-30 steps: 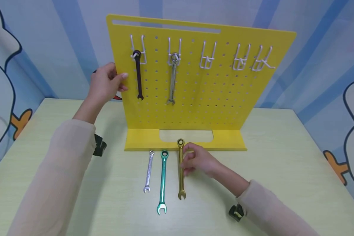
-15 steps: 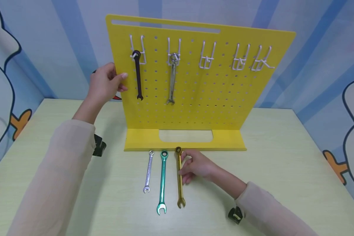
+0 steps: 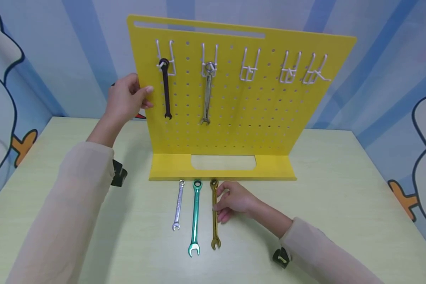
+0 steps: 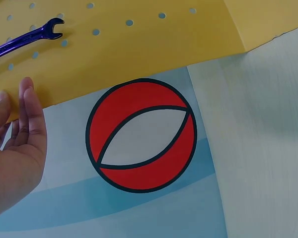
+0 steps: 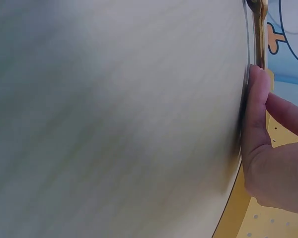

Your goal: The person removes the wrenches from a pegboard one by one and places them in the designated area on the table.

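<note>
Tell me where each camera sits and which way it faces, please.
Head: worn on the head, facing forward and down at the yellow perforated pegboard; left hand, right hand and beige sleeves show.
Left wrist: worn there, facing the pegboard's edge and a red-and-white printed circle; left hand shows.
Right wrist: worn there, facing the pale wood-grain tabletop; right hand shows at the right edge.
Head and right wrist share the gold metal wrench, held by the right hand.

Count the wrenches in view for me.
5. A dark wrench and a silver wrench hang on the yellow board; a small wrench and a green wrench lie on the table; the right hand holds a gold wrench. None looks hidden.
</note>
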### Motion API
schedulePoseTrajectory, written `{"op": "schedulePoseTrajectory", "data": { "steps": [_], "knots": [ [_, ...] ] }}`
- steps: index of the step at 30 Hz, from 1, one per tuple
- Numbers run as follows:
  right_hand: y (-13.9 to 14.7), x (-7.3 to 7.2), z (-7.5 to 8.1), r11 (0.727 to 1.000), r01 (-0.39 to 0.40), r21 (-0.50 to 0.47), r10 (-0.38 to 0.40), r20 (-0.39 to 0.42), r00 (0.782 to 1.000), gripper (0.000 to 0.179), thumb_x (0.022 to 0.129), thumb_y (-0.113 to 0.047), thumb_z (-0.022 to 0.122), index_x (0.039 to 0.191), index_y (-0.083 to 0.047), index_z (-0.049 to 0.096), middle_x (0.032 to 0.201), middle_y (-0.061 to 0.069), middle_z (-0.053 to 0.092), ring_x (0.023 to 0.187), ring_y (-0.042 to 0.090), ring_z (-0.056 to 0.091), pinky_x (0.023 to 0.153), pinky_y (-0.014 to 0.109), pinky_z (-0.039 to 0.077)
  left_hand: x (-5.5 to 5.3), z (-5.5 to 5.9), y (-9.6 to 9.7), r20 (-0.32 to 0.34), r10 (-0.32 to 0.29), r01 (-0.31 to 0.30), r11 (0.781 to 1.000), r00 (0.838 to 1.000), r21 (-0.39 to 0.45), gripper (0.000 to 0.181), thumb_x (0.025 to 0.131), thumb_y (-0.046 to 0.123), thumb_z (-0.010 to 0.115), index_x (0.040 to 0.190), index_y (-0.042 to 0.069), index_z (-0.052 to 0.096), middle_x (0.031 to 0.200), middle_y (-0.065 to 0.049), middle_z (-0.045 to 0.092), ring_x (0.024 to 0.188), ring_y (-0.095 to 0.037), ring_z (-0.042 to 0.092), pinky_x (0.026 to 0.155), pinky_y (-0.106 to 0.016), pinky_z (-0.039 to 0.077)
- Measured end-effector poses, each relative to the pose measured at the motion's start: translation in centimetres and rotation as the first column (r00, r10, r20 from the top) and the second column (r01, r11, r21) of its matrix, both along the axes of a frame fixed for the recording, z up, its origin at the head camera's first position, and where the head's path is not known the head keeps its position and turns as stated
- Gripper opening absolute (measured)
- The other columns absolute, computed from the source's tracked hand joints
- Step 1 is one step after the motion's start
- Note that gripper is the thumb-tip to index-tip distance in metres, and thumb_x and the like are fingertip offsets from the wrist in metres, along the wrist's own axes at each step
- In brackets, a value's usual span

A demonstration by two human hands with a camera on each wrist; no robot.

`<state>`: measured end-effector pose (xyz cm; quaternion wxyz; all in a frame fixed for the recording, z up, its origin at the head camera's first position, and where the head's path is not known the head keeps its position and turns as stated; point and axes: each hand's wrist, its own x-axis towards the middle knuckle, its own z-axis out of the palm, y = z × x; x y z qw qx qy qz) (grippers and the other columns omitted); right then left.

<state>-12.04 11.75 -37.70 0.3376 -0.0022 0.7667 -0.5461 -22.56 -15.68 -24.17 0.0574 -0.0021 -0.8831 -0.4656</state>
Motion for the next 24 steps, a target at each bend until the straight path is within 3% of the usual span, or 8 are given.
{"op": "schedulePoseTrajectory", "data": {
  "steps": [13, 24],
  "knots": [
    [-0.11, 0.08, -0.01, 0.999, 0.013, 0.029, -0.012, -0.019, 1.0, 0.03, 0.08, 0.007, 0.065, 0.101, 0.004, 0.044, 0.064, 0.017, 0.062, 0.048, 0.022, 0.061, 0.048, 0.037, 0.056, 0.07, 0.2, 0.1, 0.018, 0.003, -0.003, 1.0, 1.0, 0.012, 0.031, 0.093, 0.031, 0.049, 0.107, 0.003, 0.049, 0.094, -0.012, 0.057, 0.072, -0.014, 0.064, 0.062, -0.02, 0.055],
    [0.24, -0.4, 0.3, 1.0, 0.004, 0.024, -0.003, -0.031, 1.0, 0.031, 0.08, 0.004, 0.067, 0.103, 0.003, 0.046, 0.07, 0.018, 0.063, 0.052, 0.027, 0.064, 0.049, 0.038, 0.057, 0.15, 0.25, 0.18, 0.027, 0.004, -0.004, 1.0, 1.0, 0.008, 0.029, 0.093, 0.03, 0.048, 0.103, 0.004, 0.047, 0.094, -0.012, 0.055, 0.077, -0.019, 0.064, 0.064, -0.021, 0.056]
  ]
}}
